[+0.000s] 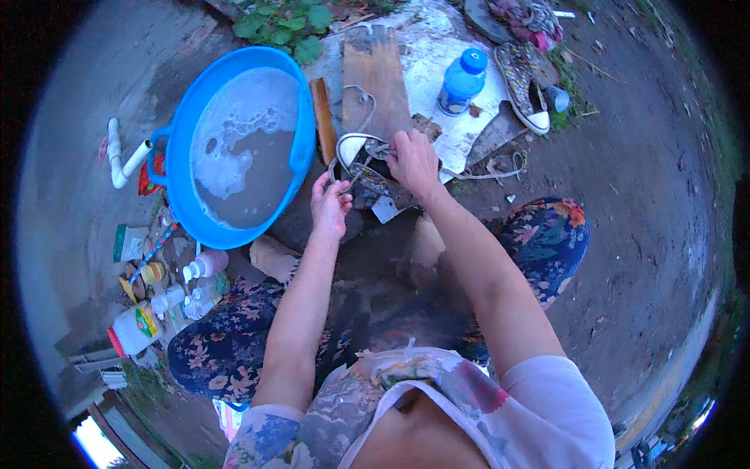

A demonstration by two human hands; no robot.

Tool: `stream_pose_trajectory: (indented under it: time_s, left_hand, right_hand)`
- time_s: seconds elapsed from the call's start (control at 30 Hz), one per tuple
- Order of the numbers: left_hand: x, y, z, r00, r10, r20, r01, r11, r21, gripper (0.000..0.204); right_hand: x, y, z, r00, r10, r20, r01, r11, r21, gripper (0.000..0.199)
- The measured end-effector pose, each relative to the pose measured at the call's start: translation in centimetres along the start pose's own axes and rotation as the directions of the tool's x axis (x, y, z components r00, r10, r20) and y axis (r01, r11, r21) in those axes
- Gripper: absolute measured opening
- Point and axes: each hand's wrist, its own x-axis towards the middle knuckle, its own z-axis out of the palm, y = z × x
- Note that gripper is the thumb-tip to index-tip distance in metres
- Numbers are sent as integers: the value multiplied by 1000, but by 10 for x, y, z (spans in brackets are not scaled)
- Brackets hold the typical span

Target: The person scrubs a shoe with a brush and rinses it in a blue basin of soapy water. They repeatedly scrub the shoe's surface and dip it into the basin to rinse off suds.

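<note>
A patterned sneaker (353,148) with a white toe cap lies at the near end of a wooden board (376,74), between my two hands. My left hand (332,206) is closed at the shoe's left side, with its fingertips pinching what looks like a shoelace (356,177). From the right, my right hand (415,162) grips the sneaker near its tongue and opening, hiding part of it. One loose lace end curls up over the board and another trails to the right. The matching sneaker (519,78) lies apart at the far right.
A large blue basin (174,180) of sudsy grey water stands at the left. A blue-capped bottle (461,84) stands on a white sheet right of the board. Several bottles, including a pump bottle (206,265), crowd the lower left. A white pipe (117,160) lies beyond the basin.
</note>
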Motion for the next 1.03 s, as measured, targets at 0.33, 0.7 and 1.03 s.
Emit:
stream_pose_trajectory:
  time_s: [0.33,0.7,1.03]
  left_hand:
    - [15,-7,57,741,629,236,-606,473,640,19]
    - [19,7,36,790,436,431,-598,394,698,21]
    - [-10,43,41,929,208,306,-367,628,686,33]
  right_hand:
    - [6,1,24,992,-101,80,111,986,-125,12]
    - [39,-6,16,998,-37,55,36,999,10,13]
    - [74,-2,7,870,-223,440,223,973,53,19]
